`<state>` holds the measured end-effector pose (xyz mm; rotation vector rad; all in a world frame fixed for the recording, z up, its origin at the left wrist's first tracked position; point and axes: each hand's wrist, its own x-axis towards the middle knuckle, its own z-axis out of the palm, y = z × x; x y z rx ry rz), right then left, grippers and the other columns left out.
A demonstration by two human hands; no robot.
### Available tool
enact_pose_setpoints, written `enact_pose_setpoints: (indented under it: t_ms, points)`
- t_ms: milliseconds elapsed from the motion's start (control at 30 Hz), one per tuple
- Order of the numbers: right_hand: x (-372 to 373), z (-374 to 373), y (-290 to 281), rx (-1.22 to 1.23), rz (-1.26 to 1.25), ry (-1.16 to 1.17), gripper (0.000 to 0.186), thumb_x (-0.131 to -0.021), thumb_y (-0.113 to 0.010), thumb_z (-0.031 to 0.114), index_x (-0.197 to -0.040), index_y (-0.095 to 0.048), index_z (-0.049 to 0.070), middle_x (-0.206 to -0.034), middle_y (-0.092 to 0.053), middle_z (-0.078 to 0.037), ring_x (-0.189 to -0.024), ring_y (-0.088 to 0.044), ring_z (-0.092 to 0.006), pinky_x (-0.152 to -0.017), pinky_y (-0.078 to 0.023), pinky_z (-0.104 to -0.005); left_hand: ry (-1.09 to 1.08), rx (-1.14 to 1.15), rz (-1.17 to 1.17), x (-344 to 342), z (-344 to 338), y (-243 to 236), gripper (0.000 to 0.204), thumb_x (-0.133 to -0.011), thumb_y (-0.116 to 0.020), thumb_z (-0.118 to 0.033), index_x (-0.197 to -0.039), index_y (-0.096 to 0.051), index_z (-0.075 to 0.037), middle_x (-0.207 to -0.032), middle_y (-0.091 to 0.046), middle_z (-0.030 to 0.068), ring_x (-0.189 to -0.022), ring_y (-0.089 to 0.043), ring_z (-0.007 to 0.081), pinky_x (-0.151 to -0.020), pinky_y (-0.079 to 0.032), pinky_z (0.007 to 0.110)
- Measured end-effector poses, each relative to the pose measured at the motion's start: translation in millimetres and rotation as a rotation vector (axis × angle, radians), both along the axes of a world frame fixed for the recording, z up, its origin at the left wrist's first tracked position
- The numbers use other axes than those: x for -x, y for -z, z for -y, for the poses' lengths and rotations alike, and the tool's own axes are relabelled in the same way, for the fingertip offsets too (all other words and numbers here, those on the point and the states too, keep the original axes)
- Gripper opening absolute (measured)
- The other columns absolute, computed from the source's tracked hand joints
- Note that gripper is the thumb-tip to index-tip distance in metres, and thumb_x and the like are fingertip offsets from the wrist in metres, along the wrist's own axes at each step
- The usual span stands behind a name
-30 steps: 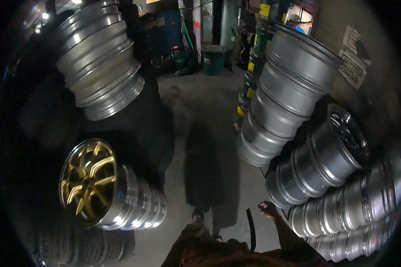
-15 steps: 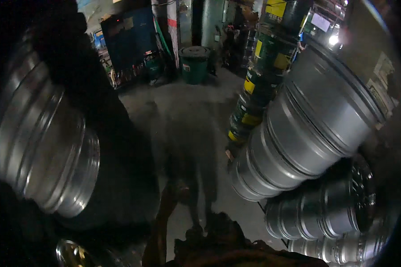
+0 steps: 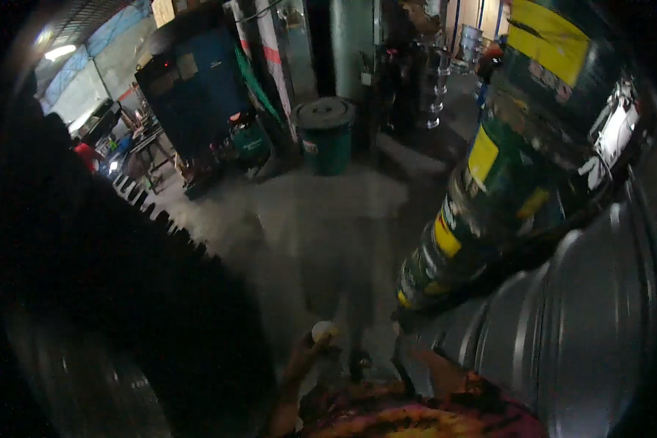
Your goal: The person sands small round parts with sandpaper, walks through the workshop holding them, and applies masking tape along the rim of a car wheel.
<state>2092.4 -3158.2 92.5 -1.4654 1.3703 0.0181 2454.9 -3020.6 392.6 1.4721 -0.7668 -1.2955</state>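
Observation:
In the dim head view, my left hand (image 3: 314, 349) is low in the middle, closed on a small pale round object (image 3: 324, 328) that I cannot make out further. My right hand (image 3: 410, 342) is low right of centre, dark and blurred, its fingers unclear, beside a stack of grey wheel rims (image 3: 574, 314). Just beyond it rises a leaning-looking tall stack of green drums (image 3: 511, 175) with yellow labels. A dark, jagged-edged mass (image 3: 102, 277) fills the left side, with faint rims at its lower part.
Ahead, across the grey concrete floor (image 3: 306, 219), are a lidded green bin (image 3: 325, 146), a dark blue cabinet (image 3: 182, 95), a smaller green container (image 3: 248, 142) and upright posts. A distant person in red (image 3: 85, 155) is at the far left, near cluttered work tables.
I have moved forward between the stacks: the green drums are much nearer, and the gold-spoked wheel has left view. The workshop at the left has come into sight.

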Motion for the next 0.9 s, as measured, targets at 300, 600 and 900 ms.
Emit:
enact_pose_setpoints:
  t_ms: [300,600,900]
  points:
    - [-221,324,-28,0.343,0.308,-0.115,0.028,-0.084,-0.073,0.029,-0.095,-0.070,0.004,-0.083,-0.071,-0.007,-0.074,-0.066,-0.0177,-0.069,-0.054,-0.0356,-0.287,-0.184,-0.114,-85,245,26,0.056,-0.098,-0.056,-0.048,-0.111,-0.065,0.005,-0.099,-0.068,0.0104,-0.087,-0.066,0.0187,-0.078,-0.053,0.031]
    - [-208,539,-40,0.137,-0.088,-0.211,0.035,-0.084,-0.069,0.038,-0.094,-0.071,0.005,-0.084,-0.071,-0.010,-0.076,-0.067,-0.0220,-0.070,-0.054,-0.0399,-0.003,0.118,-0.057,-191,630,-105,0.050,-0.095,-0.063,-0.037,-0.116,-0.059,0.008,-0.102,-0.067,0.0169,-0.092,-0.068,0.0243,-0.080,-0.056,0.038]
    - [-141,769,-64,0.135,-0.173,0.163,0.038,-0.084,-0.067,0.040,-0.096,-0.072,0.005,-0.086,-0.072,-0.014,-0.079,-0.069,-0.0270,-0.072,-0.055,-0.0423,0.461,0.057,-0.018,-120,936,-86,0.055,-0.076,-0.084,-0.016,-0.121,-0.059,0.004,-0.112,-0.068,0.0116,-0.102,-0.066,0.0215,-0.089,-0.053,0.036]
